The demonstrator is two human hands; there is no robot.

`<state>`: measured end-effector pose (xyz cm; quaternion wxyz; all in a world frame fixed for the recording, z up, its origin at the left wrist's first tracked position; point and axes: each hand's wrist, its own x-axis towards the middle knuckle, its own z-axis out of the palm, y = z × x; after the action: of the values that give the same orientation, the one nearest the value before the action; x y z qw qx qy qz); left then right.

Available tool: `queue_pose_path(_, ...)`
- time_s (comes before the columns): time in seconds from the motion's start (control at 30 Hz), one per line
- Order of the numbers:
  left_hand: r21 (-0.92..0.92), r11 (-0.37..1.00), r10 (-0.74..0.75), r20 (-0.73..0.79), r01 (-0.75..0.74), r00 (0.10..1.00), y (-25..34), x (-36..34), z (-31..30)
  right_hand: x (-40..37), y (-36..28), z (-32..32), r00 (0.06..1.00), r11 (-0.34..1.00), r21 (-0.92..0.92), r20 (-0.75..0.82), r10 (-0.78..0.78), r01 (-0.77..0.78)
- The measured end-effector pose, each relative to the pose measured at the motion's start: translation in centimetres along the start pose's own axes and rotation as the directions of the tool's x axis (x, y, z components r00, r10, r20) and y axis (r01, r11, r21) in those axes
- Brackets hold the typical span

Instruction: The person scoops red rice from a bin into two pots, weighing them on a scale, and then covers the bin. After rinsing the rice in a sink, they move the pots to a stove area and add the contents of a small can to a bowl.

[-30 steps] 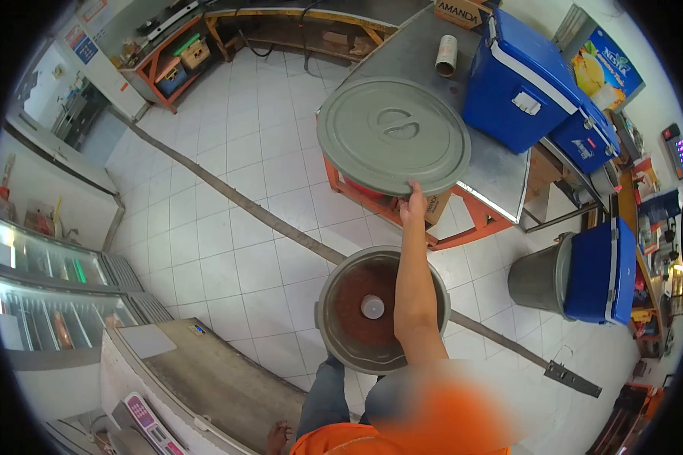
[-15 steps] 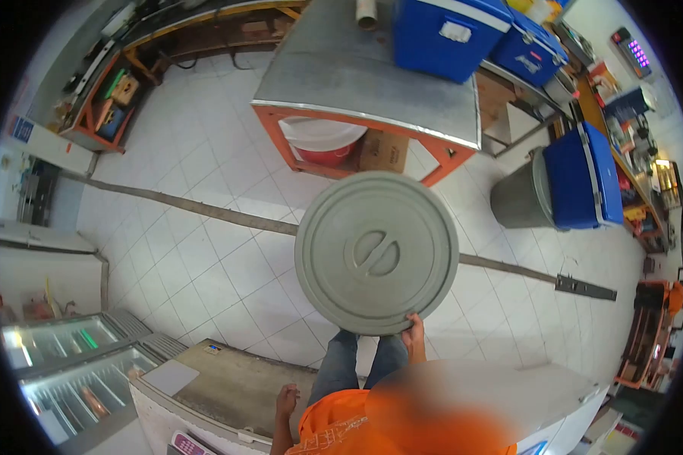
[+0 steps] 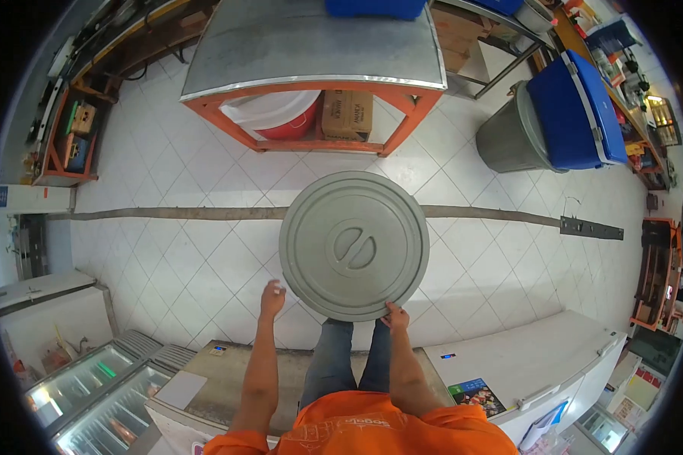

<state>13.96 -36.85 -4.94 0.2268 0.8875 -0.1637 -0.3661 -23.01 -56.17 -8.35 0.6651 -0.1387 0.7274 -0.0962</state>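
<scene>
A round grey bin lid (image 3: 353, 284) with a moulded grip in its centre lies in front of my legs. Whatever is under it is hidden. My right hand (image 3: 395, 316) pinches the near right part of its rim, thumb on top and fingers partly out of sight below. My left hand (image 3: 272, 300) is held just off the rim's lower left side, empty, with its fingers slightly bent and apart.
Ahead stands a metal-topped table (image 3: 311, 57) with an orange frame, a cardboard box (image 3: 347, 115) beneath. To the right, a blue cooler (image 3: 577, 114) rests against a grey bin (image 3: 508, 133). A white chest freezer (image 3: 501, 356) is close at my right. A drain strip (image 3: 228, 213) crosses the tiled floor.
My left hand has moved forward from beside my body to near the lid's left rim. My right hand still grips the near rim. The view has turned and tilted downward.
</scene>
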Motion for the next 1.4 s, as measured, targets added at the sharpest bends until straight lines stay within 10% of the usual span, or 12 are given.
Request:
queue_pose_path(0.1, 0.073, 0.984, 0.177, -0.212, -0.165, 0.961, -0.1, 6.9, 2.9, -0.5, -0.8, 2.7, 0.928, 0.972, -0.211, -0.331, -0.169, 0.102)
queue_pose_path(0.17, -0.067, 0.995, 0.055, -0.176, -0.068, 0.983, 1.4, 10.1, 3.1, 0.4, -1.2, 4.4, 0.735, 0.637, -0.734, -0.563, -0.377, -0.236)
queue_pose_path(0.27, -0.224, 0.973, -0.096, -0.144, 0.062, 0.985, 4.7, 11.6, 3.9, 2.1, -1.4, 3.1, 0.800, 0.791, -0.586, -0.383, -0.463, 0.177)
queue_pose_path(0.3, -0.245, 0.966, -0.129, -0.166, 0.086, 0.978, 5.4, 12.0, 4.5, -0.4, -4.0, 3.7, 0.947, 0.971, 0.010, -0.221, -0.231, 0.239)
queue_pose_path(0.33, -0.246, 0.965, -0.134, -0.166, 0.091, 0.977, 4.9, 12.6, 5.5, 1.8, -3.4, 3.2, 0.948, 0.972, 0.006, -0.221, -0.229, 0.236)
queue_pose_path(0.4, -0.292, 0.926, -0.298, -0.186, 0.237, 0.936, 3.5, 13.4, 7.0, 6.5, -2.3, 1.8, 0.731, 0.784, -0.127, -0.296, -0.615, 0.608)
queue_pose_path(0.87, -0.551, 0.758, -0.445, -0.047, 0.348, 0.894, 6.0, 6.2, 15.7, 12.5, -19.4, -6.6, 0.695, 0.724, -0.188, -0.205, -0.690, 0.664)
queue_pose_path(1.2, -0.463, 0.779, -0.514, -0.086, 0.422, 0.854, 26.7, 6.5, 29.7, 20.9, -37.1, -17.6, 0.648, 0.679, -0.277, -0.205, -0.733, 0.680)
queue_pose_path(1.3, -0.517, 0.803, -0.368, -0.036, 0.298, 0.929, 37.2, 9.5, 31.2, 23.1, -41.8, -19.8, 0.629, 0.663, -0.219, -0.212, -0.748, 0.716)
queue_pose_path(1.4, -0.275, 0.956, -0.191, -0.309, 0.105, 0.932, 39.4, 15.5, 35.8, 23.4, -46.6, -19.2, 0.613, 0.671, -0.152, -0.301, -0.731, 0.726)
